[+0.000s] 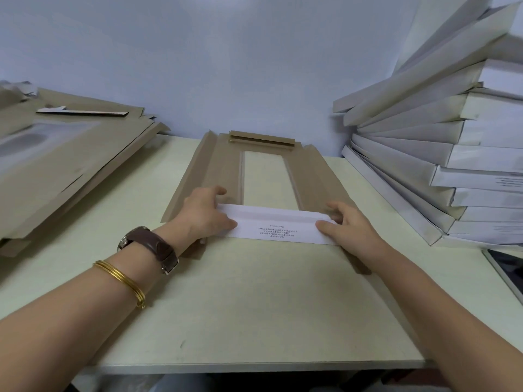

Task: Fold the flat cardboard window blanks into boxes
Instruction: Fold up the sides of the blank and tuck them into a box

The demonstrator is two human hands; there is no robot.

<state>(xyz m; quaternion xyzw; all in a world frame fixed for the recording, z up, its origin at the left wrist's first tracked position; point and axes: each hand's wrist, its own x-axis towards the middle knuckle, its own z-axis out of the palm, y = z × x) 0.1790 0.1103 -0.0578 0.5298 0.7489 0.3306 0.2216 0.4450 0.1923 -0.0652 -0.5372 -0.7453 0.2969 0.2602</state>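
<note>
A brown cardboard window blank (223, 168) lies flat on the pale table (243, 306), its clear window in the middle and its long side flaps creased upward. Its near end flap (276, 226), white with small print, is folded over toward the window. My left hand (205, 212) pinches the left end of that white flap, thumb on top. My right hand (349, 224) pinches the flap's right end the same way. The far end flap (261, 140) is folded over on itself.
A pile of flat brown blanks (65, 154) lies at the left, with a loose strip on top. A tall leaning stack of folded white boxes (441, 154) fills the right side. A tablet (506, 267) lies at the right edge. A wall stands close behind.
</note>
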